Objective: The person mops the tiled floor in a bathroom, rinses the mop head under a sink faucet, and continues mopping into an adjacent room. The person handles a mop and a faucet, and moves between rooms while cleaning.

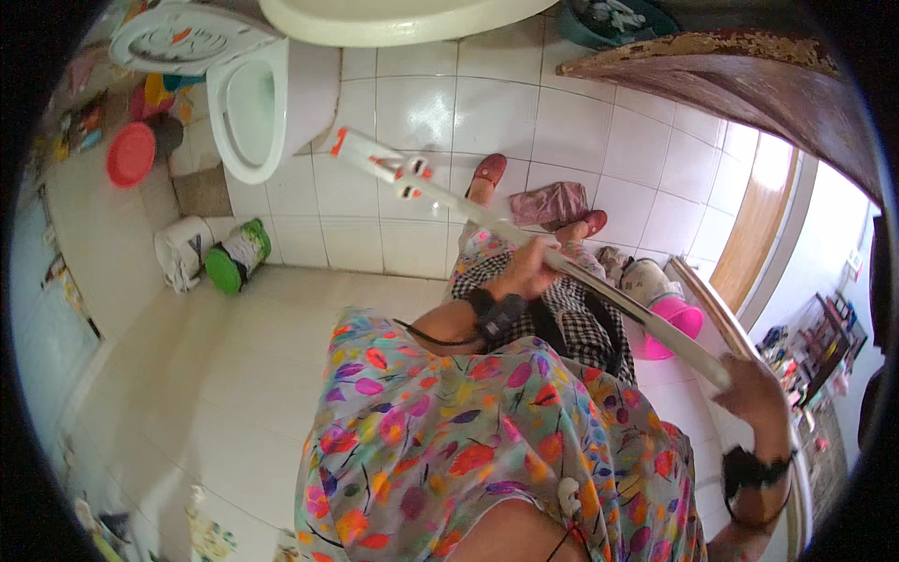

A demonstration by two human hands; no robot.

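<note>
Across my body slants a long pale pole, which looks like a mop handle. At its far left end is a narrow white head with red parts, held above the tiled floor and apart from the toilet. My left hand is wrapped round the pole near its middle. My right hand grips the near right end, its fingers partly smeared by motion. A crumpled dusky-pink cloth lies on the tiles between my feet in red slippers.
A toilet with raised lid stands at far left, below a washbasin. A pink bucket is by my right leg. At right hangs a worn wooden door. A green-lidded container and red basin stand left.
</note>
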